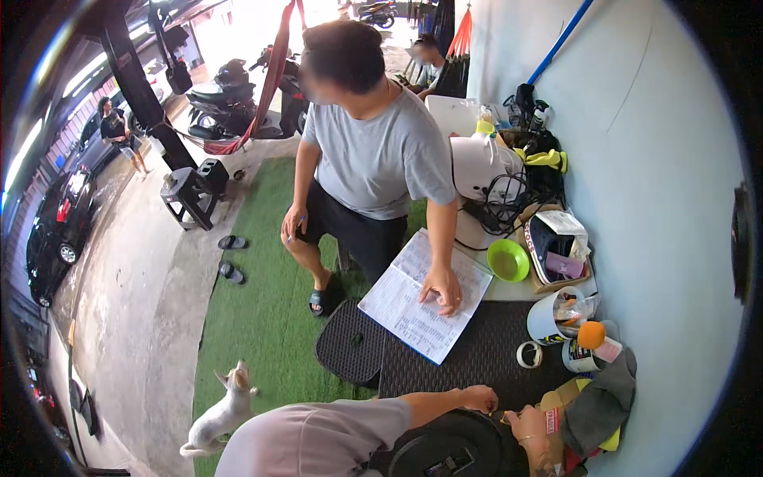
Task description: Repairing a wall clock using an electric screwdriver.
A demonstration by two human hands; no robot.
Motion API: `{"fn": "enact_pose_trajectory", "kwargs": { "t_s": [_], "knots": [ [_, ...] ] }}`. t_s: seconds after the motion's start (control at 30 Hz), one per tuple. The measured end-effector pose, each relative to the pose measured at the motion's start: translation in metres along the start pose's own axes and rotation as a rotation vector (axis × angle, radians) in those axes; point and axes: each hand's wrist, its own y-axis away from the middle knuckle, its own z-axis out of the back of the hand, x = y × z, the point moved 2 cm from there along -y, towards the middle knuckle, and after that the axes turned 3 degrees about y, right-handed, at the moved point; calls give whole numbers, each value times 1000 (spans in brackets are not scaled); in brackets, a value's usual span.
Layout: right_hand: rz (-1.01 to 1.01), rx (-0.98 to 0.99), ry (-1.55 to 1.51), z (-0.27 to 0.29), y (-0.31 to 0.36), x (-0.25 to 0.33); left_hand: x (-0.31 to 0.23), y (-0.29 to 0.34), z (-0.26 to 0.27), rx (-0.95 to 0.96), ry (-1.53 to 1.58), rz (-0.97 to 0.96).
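Note:
My left hand (479,398) is closed above the dark woven-pattern mat (493,342) at the table's near end; whatever it grips is hidden. Just right of it, my right hand (528,424) is closed, with a small orange-yellow thing (502,415) at its fingertips, too small to name. Below both hands is a round black object (449,445) with a small rectangular panel, partly covering my forearms. Beside my right hand lie a grey cloth (608,405) and a red-and-white label. Farther off, an open notebook (421,298) lies under another person's hand (442,291).
A tape roll (529,355), a white bucket of tools (544,318), a green bowl (509,261) and a box with a shoe (548,250) line the wall side. A person in grey (366,151) leans at the table, pen in hand. A white dog (222,413) sits on green turf.

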Motion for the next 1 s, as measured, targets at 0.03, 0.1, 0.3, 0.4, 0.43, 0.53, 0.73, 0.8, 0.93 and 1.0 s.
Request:
{"fn": "enact_pose_trajectory", "kwargs": {
  "t_s": [0.03, 0.1, 0.3, 0.4, 0.43, 0.53, 0.73, 0.8, 0.93, 1.0],
  "knots": [
    [-139, 141, -50, 5, 1, -1, 1, 4, -2, 2, -2, -2],
    [-64, 60, -86, 19, 20, 10, 9, 14, -4, -46, -39, -99],
    [287, -204, 53, 7, 32, -2, -18, 22, 5, -82, -192, -67],
    [75, -74, 122, -1, 18, -4, -28, 28, 7, -88, -139, 38],
    [46, -66, 8, -2, 19, -7, -25, 27, 5, -91, -137, 34],
    [205, -208, -1, 6, 35, -3, -18, 25, 4, -104, -151, 8],
    [85, 52, 81, -29, -15, -31, -23, 26, 3, -130, -159, 36],
    [-145, 277, -99, -33, -18, -32, -28, 31, 4, -166, -169, 19],
    [186, -78, 43, 6, 32, -2, -19, 29, -5, -165, -203, 55],
    [449, -161, 295, 6, 44, 11, -18, 32, -12, -108, -203, -43]
  ]
}}
